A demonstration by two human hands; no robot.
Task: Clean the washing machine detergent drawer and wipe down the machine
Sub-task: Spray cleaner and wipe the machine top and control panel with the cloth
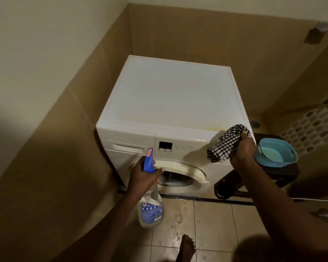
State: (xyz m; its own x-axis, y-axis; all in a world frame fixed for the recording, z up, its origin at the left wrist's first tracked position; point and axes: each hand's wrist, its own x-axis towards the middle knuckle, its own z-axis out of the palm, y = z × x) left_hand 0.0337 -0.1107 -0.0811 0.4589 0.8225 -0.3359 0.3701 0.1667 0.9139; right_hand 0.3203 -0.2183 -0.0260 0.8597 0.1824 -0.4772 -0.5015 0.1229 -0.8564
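Note:
A white front-loading washing machine (170, 99) stands in a tiled corner, its detergent drawer (130, 147) shut at the upper left of the front panel. My left hand (143, 175) grips a clear spray bottle (151, 203) with a blue trigger head, held in front of the round door (186, 174) and just below the drawer. My right hand (243, 150) holds a black-and-white checked cloth (225, 144) against the machine's front right top corner.
A blue basin (276, 152) holding pale liquid rests on a dark stool (254, 184) right of the machine. Brown tiled walls close in behind and on the left. The floor tiles (212, 224) look wet, and a bare foot (186, 246) shows below.

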